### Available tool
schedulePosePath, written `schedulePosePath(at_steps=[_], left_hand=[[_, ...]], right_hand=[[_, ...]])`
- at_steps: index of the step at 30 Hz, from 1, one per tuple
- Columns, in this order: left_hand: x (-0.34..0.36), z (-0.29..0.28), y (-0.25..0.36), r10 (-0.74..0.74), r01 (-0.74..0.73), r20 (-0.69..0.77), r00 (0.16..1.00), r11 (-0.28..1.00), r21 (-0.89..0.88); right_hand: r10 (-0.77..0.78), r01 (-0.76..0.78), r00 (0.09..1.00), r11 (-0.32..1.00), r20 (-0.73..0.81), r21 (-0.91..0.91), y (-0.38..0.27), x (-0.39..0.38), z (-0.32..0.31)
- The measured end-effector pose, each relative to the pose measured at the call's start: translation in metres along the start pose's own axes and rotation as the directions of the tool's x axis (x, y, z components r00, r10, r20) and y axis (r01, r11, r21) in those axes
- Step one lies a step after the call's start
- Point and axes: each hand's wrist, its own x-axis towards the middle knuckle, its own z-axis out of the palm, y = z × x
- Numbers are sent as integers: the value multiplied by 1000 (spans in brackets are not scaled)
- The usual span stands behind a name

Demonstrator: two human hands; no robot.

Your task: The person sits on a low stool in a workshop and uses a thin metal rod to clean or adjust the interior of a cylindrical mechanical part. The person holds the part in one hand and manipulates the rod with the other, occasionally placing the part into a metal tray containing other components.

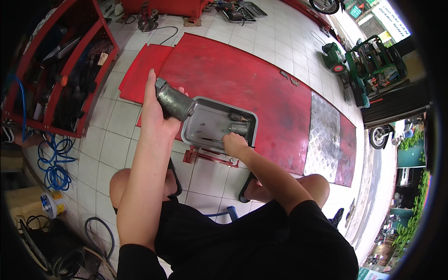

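My left hand [151, 107] is wrapped round a worn grey metal cylinder [175, 102] with a hex-shaped end, held tilted above the left side of a grey metal tray [188, 133]. Over the tray's near right edge, my right hand [235, 145] is closed on a thin dark rod [212, 140] that points left across the tray; its other end is hidden in my fingers. A second metal cylinder [240, 128] lies in the tray just beyond my right hand. Farther back in it is a small dark metal part [239, 116], too small to name.
The tray rests on the near edge of a low red lift platform [261, 93] with a metal tread plate [322, 135]. To the left stand a red tool cart [88, 79] and a coiled blue hose [58, 156]. A green machine [373, 65] is at the far right.
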Motion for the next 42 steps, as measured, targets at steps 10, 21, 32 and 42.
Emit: schedulePosePath(at_steps=[10, 21, 32, 42], left_hand=[[0, -5, 23, 13, -10, 36, 999, 996, -88], [4, -8, 26, 7, -4, 34, 999, 996, -87], [2, 0, 19, -16, 17, 13, 1000, 997, -74], [0, 1, 18, -77, 92, 203, 976, 994, -62]], right_hand=[[1, 0, 1000, 997, -13, 82, 10, 20, 8], [244, -194, 970, 728, 16, 657, -36, 49, -12], [304, -312, 949, 882, 81, 354, -31, 48, 11], [130, -122, 992, 935, 0, 334, -23, -9, -13]])
